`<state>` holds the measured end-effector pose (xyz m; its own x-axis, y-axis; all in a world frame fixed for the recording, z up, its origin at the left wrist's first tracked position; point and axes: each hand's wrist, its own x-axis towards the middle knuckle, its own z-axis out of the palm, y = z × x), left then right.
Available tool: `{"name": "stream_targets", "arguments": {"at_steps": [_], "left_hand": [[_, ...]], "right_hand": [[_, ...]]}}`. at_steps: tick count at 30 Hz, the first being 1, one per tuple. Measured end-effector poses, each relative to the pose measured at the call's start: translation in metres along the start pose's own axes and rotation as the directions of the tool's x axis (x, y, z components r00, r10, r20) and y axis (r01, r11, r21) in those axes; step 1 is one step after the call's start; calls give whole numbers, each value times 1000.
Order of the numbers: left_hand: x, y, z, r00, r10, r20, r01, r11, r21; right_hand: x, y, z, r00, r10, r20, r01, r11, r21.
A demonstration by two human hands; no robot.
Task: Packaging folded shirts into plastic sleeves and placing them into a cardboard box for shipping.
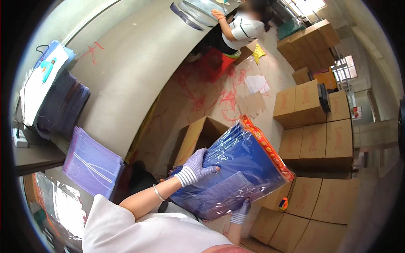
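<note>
Centrally, a large clear plastic bag point(230, 158) of blue folders, with an orange strip point(270, 149) along one edge, is held tilted in front of a person in a white shirt. Both hands wear striped lavender gloves. The left hand point(196, 168) holds the bag's left side, its thumb stretched across the front and its other fingers close together, partly hidden. The right hand point(241, 213) is at the lower edge; its fingers are mostly out of sight, so how they are set cannot be told. Just behind the bag stands an open cardboard box point(195, 139). To the left, purple folders point(93, 162) lie at the corner of a long pale table point(126, 63). Stacked cartons point(304, 101) stand right; a co-worker point(247, 31) sits at the table's far end.
</note>
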<state>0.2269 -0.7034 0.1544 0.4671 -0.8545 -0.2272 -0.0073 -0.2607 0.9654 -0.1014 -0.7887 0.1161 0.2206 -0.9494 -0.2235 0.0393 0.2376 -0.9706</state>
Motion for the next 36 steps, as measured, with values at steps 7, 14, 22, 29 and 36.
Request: {"name": "stream_targets", "arguments": {"at_steps": [7,14,22,29,36], "left_hand": [[73,-5,119,961,236,-146,-238,971,4],[137,-99,199,982,-119,-146,93,981,-172],[163,-239,235,860,-427,-278,393,904,-170],[173,-269,224,786,-539,-304,556,831,-35],[220,-399,233,783,-565,-261,594,803,47]], "right_hand": [[139,14,-106,976,-161,146,143,982,125],[256,106,-166,966,9,257,-29,997,73],[319,185,-132,929,188,319,-114,965,-236],[326,244,-125,871,356,338,-277,925,-259],[363,365,-134,789,538,297,-465,839,-284]]}}
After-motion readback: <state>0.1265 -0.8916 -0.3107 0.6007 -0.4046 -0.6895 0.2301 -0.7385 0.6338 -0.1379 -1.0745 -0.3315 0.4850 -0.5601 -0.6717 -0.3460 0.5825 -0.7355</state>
